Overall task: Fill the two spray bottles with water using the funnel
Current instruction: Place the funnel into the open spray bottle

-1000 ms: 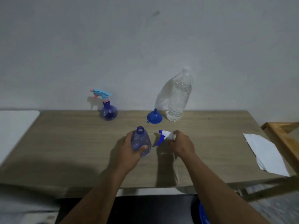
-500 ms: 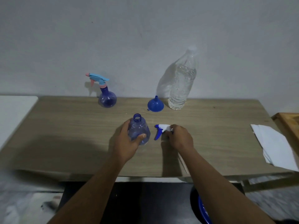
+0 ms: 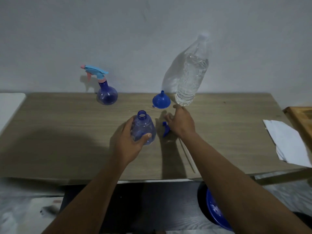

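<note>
Holding: left hand (image 3: 130, 142) grips the uncapped spray bottle (image 3: 143, 128), upright on the table (image 3: 67, 132).
Right hand (image 3: 180, 122): fingers loosely spread, empty, over the loose sprayer head (image 3: 165, 129).
Funnel (image 3: 161, 100): just beyond the right fingertips, beside the water bottle (image 3: 191, 78).
Second spray bottle (image 3: 107, 95): capped, beyond the left hand.

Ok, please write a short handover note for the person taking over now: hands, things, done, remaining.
Left hand grips the open translucent blue spray bottle on the wooden table. Right hand is open and empty, close to the inverted blue plastic funnel. The blue trigger head lies under that hand.
Done: one bottle opened.
Left: insert funnel, pour from the clear plastic water bottle, recap; then the second blue spray bottle with pink-and-cyan head, still closed.
</note>
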Motion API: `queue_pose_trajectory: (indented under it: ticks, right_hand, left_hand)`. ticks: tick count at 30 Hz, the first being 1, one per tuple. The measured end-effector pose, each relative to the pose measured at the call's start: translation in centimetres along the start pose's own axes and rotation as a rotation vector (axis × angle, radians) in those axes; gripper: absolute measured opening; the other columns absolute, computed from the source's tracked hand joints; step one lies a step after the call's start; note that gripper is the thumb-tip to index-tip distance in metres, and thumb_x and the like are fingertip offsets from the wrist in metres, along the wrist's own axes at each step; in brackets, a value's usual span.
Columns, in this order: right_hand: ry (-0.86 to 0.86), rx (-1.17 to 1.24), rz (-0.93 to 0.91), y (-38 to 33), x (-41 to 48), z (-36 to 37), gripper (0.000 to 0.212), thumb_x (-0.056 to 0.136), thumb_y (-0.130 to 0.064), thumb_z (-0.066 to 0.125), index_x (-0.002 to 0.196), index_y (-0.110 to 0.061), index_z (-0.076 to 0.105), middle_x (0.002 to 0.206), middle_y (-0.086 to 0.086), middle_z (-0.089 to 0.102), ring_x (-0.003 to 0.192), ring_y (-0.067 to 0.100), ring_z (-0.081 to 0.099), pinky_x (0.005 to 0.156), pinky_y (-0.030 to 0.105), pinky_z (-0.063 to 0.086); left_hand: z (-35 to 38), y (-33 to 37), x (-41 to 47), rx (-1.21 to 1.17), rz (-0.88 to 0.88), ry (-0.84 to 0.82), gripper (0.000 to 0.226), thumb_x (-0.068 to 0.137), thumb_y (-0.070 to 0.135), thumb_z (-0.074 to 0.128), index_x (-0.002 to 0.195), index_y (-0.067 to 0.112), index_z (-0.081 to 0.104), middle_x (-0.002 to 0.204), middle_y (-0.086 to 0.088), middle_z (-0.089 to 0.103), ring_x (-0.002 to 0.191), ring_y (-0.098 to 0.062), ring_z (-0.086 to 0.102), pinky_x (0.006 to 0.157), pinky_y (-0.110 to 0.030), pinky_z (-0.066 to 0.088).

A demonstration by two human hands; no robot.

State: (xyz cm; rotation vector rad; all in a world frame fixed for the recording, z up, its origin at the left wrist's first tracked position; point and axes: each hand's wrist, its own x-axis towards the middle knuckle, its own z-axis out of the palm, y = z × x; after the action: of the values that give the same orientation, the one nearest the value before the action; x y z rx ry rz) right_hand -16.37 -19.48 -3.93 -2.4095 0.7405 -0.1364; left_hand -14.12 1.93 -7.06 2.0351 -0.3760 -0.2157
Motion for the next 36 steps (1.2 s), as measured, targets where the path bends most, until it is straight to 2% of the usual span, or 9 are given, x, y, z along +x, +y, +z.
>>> queue_pose_trajectory:
  ticks: [4, 8, 12, 16, 23, 27, 30, 33, 36]
  right_hand:
    - [-0.087, 0.128, -0.035, -1.5, 4.2, 1.5, 0.057, 0.085, -0.028, 0.072, 0.135, -0.016, 0.048, 0.123, 0.005, 0.062, 0.111, 0.026, 0.062, 0.087, 0.036, 0.050]
    - [-0.080, 0.304, 0.071, -2.0, 8.0, 3.2, 0.083, 0.080, -0.023, 0.080, 0.146, -0.010, 0.031, 0.135, 0.009, 0.053, 0.122, 0.027, 0.054, 0.093, 0.033, 0.044]
    - [-0.070, 0.104, 0.045, -1.8, 10.1, 5.1, 0.080, 0.070, -0.041, 0.084, 0.135, -0.015, 0.046, 0.130, 0.009, 0.058, 0.120, 0.033, 0.054, 0.100, 0.046, 0.049]
    - [-0.104, -0.012, -0.005, -2.1, 10.9, 4.7, 0.068, 0.070, -0.041, 0.087, 0.120, -0.012, 0.052, 0.121, 0.008, 0.062, 0.110, 0.030, 0.059, 0.087, 0.041, 0.052]
    - [-0.151, -0.069, -0.047, -2.0, 10.5, 2.9, 0.072, 0.075, -0.042, 0.084, 0.130, -0.009, 0.052, 0.129, 0.012, 0.060, 0.115, 0.032, 0.059, 0.089, 0.039, 0.048]
    - [-0.109, 0.101, -0.026, -2.6, 8.7, 0.9, 0.064, 0.074, -0.043, 0.085, 0.119, -0.011, 0.054, 0.108, 0.005, 0.061, 0.097, 0.024, 0.059, 0.074, 0.032, 0.049]
    - [-0.068, 0.303, -0.029, -3.2, 6.9, -1.1, 0.062, 0.072, -0.041, 0.087, 0.119, -0.014, 0.057, 0.109, 0.001, 0.057, 0.096, 0.020, 0.059, 0.062, 0.020, 0.042]
    - [-0.080, 0.460, -0.052, -4.2, 4.9, -3.5, 0.066, 0.073, -0.039, 0.087, 0.130, -0.019, 0.059, 0.119, 0.000, 0.059, 0.100, 0.018, 0.061, 0.071, 0.021, 0.046]
    - [-0.092, 0.539, -0.091, -5.2, 3.0, -5.6, 0.057, 0.069, -0.040, 0.089, 0.116, -0.019, 0.065, 0.112, 0.000, 0.067, 0.093, 0.013, 0.067, 0.076, 0.025, 0.054]
  left_hand:
    - [0.1, -0.6, 0.2, -0.035, 0.044, 0.041, 0.077, 0.076, 0.046, 0.083, 0.143, 0.036, 0.046, 0.130, 0.014, 0.062, 0.118, -0.010, 0.061, 0.098, -0.043, 0.055]
    - [0.4, -0.5, 0.2, -0.118, 0.030, 0.035, 0.074, 0.080, 0.028, 0.085, 0.143, 0.031, 0.047, 0.133, 0.014, 0.060, 0.121, -0.007, 0.059, 0.100, -0.040, 0.055]
    - [0.2, -0.4, 0.3, -0.167, -0.003, -0.002, 0.076, 0.080, 0.025, 0.085, 0.145, 0.030, 0.046, 0.134, 0.018, 0.059, 0.122, -0.002, 0.058, 0.103, -0.039, 0.053]
    - [0.0, 0.1, 0.2, -0.194, -0.027, -0.011, 0.074, 0.080, 0.021, 0.085, 0.144, 0.028, 0.048, 0.132, 0.022, 0.059, 0.122, 0.000, 0.058, 0.103, -0.038, 0.053]
    - [-0.2, 0.8, -0.1, -0.197, -0.030, -0.012, 0.071, 0.082, 0.018, 0.084, 0.143, 0.027, 0.049, 0.132, 0.021, 0.060, 0.122, 0.000, 0.058, 0.102, -0.037, 0.054]
    - [-0.2, 1.0, -0.3, -0.176, -0.020, 0.012, 0.072, 0.081, 0.020, 0.085, 0.143, 0.026, 0.049, 0.133, 0.018, 0.060, 0.121, 0.002, 0.058, 0.098, -0.023, 0.052]
    - [-0.3, 1.4, -0.5, -0.154, -0.023, 0.019, 0.072, 0.082, 0.019, 0.084, 0.144, 0.025, 0.048, 0.134, 0.018, 0.059, 0.119, 0.010, 0.055, 0.092, -0.007, 0.045]
    - [-0.6, 1.9, -0.8, -0.113, -0.017, 0.015, 0.072, 0.082, 0.023, 0.083, 0.145, 0.025, 0.048, 0.135, 0.015, 0.059, 0.118, 0.015, 0.051, 0.087, 0.002, 0.040]
    - [-0.8, 2.5, -1.0, -0.082, -0.018, 0.011, 0.071, 0.082, 0.023, 0.083, 0.144, 0.023, 0.049, 0.133, 0.012, 0.061, 0.114, 0.018, 0.052, 0.083, 0.004, 0.038]
